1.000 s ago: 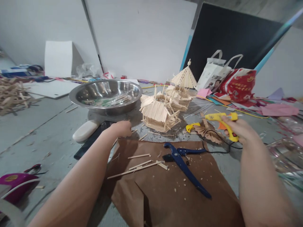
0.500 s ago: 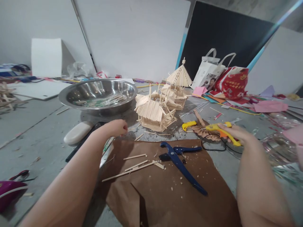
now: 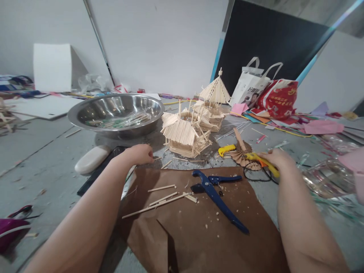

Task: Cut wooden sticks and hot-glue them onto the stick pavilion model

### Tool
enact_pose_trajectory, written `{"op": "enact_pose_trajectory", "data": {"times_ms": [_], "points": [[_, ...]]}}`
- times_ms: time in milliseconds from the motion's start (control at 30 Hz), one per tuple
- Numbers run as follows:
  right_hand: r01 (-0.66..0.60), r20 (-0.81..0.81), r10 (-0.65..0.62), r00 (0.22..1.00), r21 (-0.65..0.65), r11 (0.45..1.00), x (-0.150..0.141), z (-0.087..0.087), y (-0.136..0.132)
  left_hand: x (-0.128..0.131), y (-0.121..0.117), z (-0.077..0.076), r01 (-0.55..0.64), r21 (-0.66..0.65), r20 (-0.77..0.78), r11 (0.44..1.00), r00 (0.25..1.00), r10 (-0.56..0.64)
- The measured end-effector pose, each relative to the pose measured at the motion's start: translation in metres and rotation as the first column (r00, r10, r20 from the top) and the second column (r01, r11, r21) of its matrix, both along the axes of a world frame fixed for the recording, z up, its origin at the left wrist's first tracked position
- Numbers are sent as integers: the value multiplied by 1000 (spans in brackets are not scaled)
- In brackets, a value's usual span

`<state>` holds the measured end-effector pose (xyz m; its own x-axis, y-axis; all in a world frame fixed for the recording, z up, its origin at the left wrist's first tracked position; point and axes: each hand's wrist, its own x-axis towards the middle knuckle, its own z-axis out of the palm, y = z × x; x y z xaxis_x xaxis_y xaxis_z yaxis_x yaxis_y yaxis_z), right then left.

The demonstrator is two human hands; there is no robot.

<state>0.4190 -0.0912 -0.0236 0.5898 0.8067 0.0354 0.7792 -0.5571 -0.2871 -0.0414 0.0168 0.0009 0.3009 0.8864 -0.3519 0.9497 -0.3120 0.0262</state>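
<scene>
While your right hand (image 3: 276,158) grips the yellow glue gun (image 3: 256,157), your left hand (image 3: 142,154) curls, its hold unclear.

Far right, the white bag (image 3: 241,86) bears dark characters, the red bag (image 3: 280,108) yellowish ones (too small to read surely).

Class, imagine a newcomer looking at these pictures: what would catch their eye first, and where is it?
Probably the pale stick-built model, standing near the centre just beyond the brown paper. Next might come the blue cutter lying on that paper, then the yellow glue gun in the right hand, farther right.
</scene>
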Motion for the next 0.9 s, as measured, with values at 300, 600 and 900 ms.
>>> {"op": "enact_pose_trajectory", "data": {"times_ms": [300, 600, 900], "points": [[-572, 263, 611, 747, -213, 792, -118, 37, 30, 7, -9, 17, 18, 82, -25, 997, 1000, -15], [-615, 322, 814, 483, -537, 577, -170, 17, 49, 18, -26, 38, 59, 122, 23, 991, 998, -62], [-584, 249, 860, 445, -648, 490, -172, 27, 59, 22, -39, 48, 90, 148, 119, 985, 987, -108]]}}
